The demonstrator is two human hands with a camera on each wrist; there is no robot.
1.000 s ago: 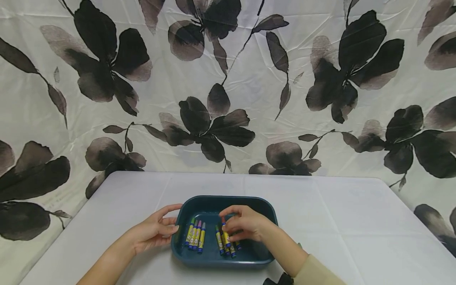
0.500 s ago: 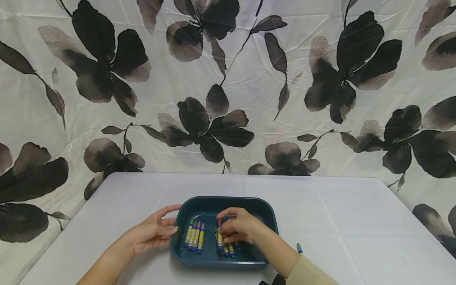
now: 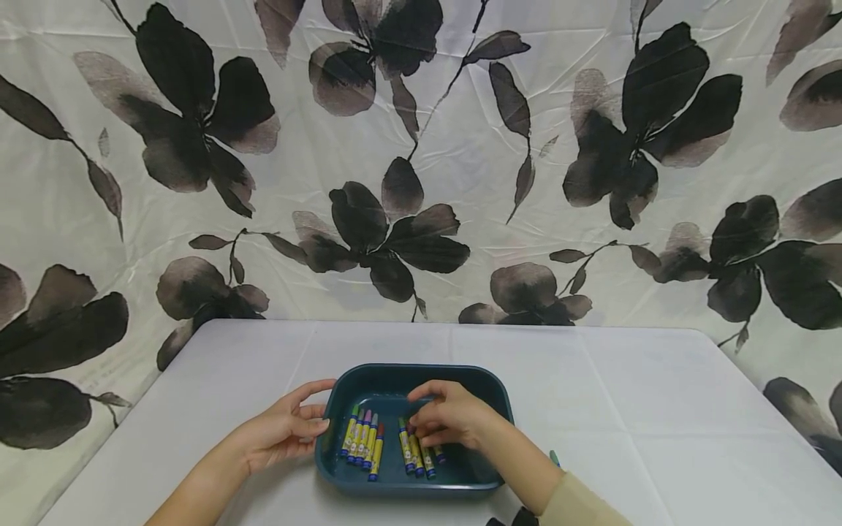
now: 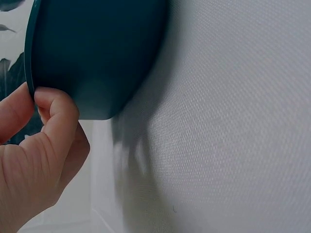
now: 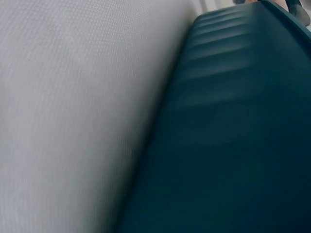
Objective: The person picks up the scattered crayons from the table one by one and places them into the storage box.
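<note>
A dark teal tray (image 3: 408, 493) sits on the table, and my left hand (image 3: 289, 424) pinches its left rim. In the left wrist view, the thumb and a bent finger of that hand (image 4: 43, 141) grip either side of the rim. Inside lie yellow-and-blue crayons in two groups. The left group has a red-tipped crayon (image 3: 377, 453) at its right end, beside a grey-tipped crayon (image 3: 370, 442). My right hand (image 3: 454, 416) is over the right group, fingertips right at the crayons; a green-tipped crayon (image 3: 406, 446) lies left of them. I cannot tell whether they pinch one.
A white-covered table (image 3: 625, 409) surrounds the tray. A green-tipped object (image 3: 555, 458) shows beside the right forearm, and a black object (image 3: 520, 517) lies at the bottom edge. A floral cloth (image 3: 421, 161) hangs behind. The tray's outer wall (image 5: 233, 145) fills much of the right wrist view.
The red-tipped crayon, held in my right hand earlier, now lies at the right end of the left group. My right hand shifted left, then back right. The left hand stayed on the rim.
</note>
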